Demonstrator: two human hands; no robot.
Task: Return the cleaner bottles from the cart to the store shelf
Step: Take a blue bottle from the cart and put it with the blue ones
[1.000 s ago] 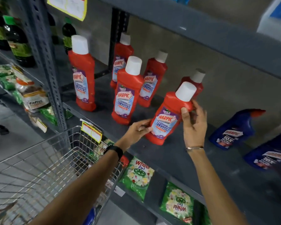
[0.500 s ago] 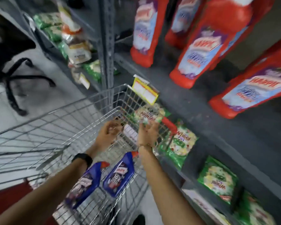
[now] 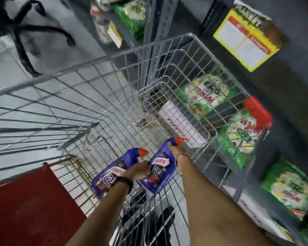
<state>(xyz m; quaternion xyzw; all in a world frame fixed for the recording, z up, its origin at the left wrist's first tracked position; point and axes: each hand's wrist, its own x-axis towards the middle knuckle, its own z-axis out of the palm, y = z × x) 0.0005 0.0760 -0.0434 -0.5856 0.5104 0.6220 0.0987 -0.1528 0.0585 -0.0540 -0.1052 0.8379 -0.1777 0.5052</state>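
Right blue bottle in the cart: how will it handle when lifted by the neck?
The right blue bottle looks like rigid moulded plastic, so probably stiff rather than floppy. The right hand is at its neck by the red cap, so the body may swing downward. Glossy surface could be slippery. Fill level cannot be seen, so weight is uncertain.

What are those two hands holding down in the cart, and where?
Right hand grips the right blue bottle at its neck. Left hand rests on the left blue bottle; its grip is unclear.

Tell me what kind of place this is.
Most likely a shop aisle: a wire shopping cart, a yellow price tag on a shelf edge, and green detergent packets stocked below.
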